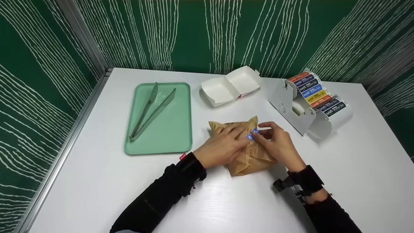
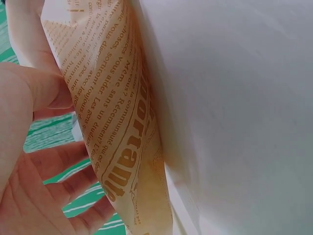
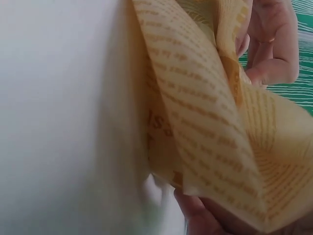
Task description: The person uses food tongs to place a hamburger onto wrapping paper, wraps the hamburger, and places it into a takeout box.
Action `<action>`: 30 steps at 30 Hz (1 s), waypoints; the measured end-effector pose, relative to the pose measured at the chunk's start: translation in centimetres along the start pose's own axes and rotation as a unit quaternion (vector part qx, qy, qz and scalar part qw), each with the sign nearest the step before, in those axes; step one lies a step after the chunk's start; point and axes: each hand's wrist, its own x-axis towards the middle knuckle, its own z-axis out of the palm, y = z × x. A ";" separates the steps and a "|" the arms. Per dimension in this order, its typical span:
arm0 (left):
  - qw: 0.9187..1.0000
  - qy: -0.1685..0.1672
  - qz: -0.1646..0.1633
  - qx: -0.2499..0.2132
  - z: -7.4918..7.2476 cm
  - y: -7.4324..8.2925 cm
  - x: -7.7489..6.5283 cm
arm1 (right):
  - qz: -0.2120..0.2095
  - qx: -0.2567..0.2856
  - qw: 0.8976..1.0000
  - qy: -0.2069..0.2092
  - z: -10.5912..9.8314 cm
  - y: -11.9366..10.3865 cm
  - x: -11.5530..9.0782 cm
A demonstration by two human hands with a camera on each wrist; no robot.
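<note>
A parcel wrapped in tan printed paper [image 1: 258,163] lies on the table, its folded corners sticking up. My left hand [image 1: 223,145] rests across its top with fingers laid out; the left wrist view shows the left hand's fingers [image 2: 61,188] touching the printed paper [image 2: 112,107]. At the parcel's upper right, my right hand [image 1: 278,142] pinches a small blue sticker [image 1: 251,134] at the paper, thumb over it and fingers bent. Loose paper folds [image 3: 200,112] fill much of the right wrist view, covering part of a hand.
Metal tongs [image 1: 145,116] lie on a green tray [image 1: 168,139] at the left. An opened white carton box [image 1: 220,90] stands behind the parcel. A label dispenser [image 1: 288,100] with a roll of coloured stickers [image 1: 315,92] sits at the back right. Green patterned walls border the table.
</note>
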 end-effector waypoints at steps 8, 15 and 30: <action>1.000 0.013 0.003 -0.009 0.1 -0.1 0.0 | 0.020 0.000 0.999 -0.031 -0.3 0.3 0.4; 0.999 0.032 0.017 -0.030 0.3 -0.2 0.2 | 0.008 -0.016 0.999 -0.027 -1.4 0.7 0.0; 0.998 0.013 0.029 -0.060 0.0 0.6 1.2 | -0.165 -0.183 0.969 0.025 -1.7 -1.4 -2.6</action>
